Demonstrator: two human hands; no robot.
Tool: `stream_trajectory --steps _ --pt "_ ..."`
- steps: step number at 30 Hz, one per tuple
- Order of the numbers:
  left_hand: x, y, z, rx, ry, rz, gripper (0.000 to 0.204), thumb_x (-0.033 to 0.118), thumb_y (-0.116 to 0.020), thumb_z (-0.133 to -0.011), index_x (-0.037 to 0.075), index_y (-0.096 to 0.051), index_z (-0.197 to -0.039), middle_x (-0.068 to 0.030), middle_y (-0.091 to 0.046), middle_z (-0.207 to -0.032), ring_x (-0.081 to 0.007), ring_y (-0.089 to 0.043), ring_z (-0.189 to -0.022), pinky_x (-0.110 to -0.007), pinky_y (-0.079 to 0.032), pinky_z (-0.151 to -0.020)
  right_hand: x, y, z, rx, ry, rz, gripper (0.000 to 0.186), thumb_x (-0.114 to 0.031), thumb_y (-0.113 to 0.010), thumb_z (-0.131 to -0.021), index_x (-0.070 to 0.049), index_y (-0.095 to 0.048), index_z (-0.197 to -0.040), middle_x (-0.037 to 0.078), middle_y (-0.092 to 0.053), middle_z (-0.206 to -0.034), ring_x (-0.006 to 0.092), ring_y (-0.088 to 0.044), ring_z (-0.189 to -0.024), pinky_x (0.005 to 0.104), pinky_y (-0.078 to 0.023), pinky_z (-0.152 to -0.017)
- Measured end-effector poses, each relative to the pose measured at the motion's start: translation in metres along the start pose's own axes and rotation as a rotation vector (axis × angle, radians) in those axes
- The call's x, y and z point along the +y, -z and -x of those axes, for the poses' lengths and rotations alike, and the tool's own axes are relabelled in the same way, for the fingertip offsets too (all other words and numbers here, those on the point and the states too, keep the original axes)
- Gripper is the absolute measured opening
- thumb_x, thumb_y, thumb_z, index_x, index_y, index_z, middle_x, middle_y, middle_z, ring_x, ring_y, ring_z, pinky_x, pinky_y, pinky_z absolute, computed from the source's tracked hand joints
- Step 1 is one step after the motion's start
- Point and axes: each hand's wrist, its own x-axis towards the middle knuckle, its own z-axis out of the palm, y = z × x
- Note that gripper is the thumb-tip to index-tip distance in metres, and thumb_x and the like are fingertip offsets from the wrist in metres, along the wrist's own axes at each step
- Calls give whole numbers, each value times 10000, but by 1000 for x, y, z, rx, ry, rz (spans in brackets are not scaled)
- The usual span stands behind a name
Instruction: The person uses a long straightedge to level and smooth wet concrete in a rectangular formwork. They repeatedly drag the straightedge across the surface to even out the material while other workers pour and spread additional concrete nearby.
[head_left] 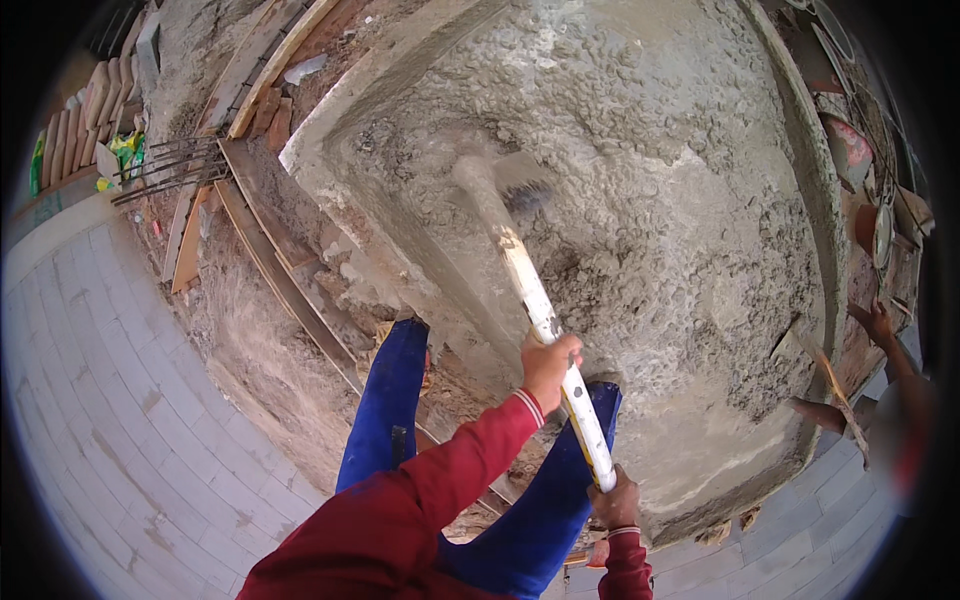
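Note:
My left hand point(550, 368) grips the middle of a long white, mottled handle point(527, 283). My right hand point(613, 498) is closed round the same handle near its lower end. The tool's cement-coated metal head point(522, 185) is partly sunk in lumpy wet grey concrete point(700, 250) inside a large bed with raised edges point(823, 200). My legs point(380, 405) in blue trousers stand at the bed's near left edge, below the head of the tool.
Wooden boards point(265, 265) and rebar point(170, 165) lie along the left, with stacked sacks point(90, 135) behind and grey paving point(120, 380) lower left. At right, a co-worker's hand point(878, 325), a wooden-handled tool point(840, 385) and assorted debris point(848, 150) are beside the bed.

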Motion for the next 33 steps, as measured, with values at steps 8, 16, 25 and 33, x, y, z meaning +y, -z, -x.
stream_trajectory --steps 8,16,25,33 --pt "196 42 -181 320 -343 -454 112 -47 -662 -749 -51 -597 -840 -85 -571 -673 -203 -565 -509 -345 -504 -490 -198 -80 -128 -178 327 -84 490 -331 -715 -782 3 -579 -1114 279 -685 -933 460 -667 -897 535 -532 -800" --pt "-25 -31 -128 135 -11 -169 66 29 -638 -822 22 -630 -887 -64 -544 -718 -198 -539 -578 -359 -497 -541 -23 80 -76 -74 149 140 381 -225 -705 -736 -27 -580 -1036 254 -684 -809 467 -670 -782 532 -546 -717" --pt "-140 -80 68 -114 314 -100 247 -10 -693 -736 24 -549 -934 -55 -570 -776 -190 -604 -586 -340 -530 -557 112 123 91 84 -187 94 313 -92 -726 -627 -11 -638 -917 215 -681 -767 406 -689 -736 474 -543 -671" --pt "134 9 -62 7 -399 -808 458 142 -716 -727 -57 -485 -1069 -293 -658 -964 -427 -672 -903 -473 -542 -792 -155 -119 15 -74 -52 -646 321 -171 -736 -753 22 -632 -988 130 -695 -838 218 -673 -739 362 -539 -693"
